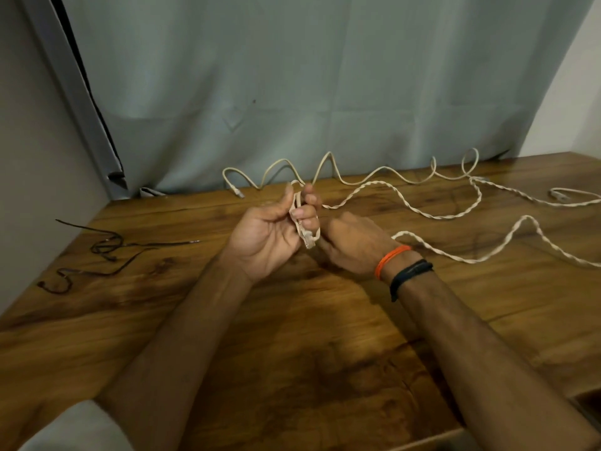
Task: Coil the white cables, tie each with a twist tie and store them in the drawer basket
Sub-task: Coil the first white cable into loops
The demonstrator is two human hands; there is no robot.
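My left hand [273,232] is raised palm up over the wooden table [292,336] and holds a small loop of a white twisted cable [435,216] between thumb and fingers, the plug end hanging below them. Just right of it, my right hand [354,245] is curled, knuckles up, its fingers at the bottom of that loop. From there the twisted cable snakes right across the table. A second white cable [328,157] lies in waves along the back edge, its plug at the left end. Dark twist ties [107,247] lie at the table's left.
A grey-green curtain [292,76] hangs behind the table's back edge. A bare wall stands at the left. The table's right front corner ends near a dark gap [585,405]. An orange and a black band circle my right wrist.
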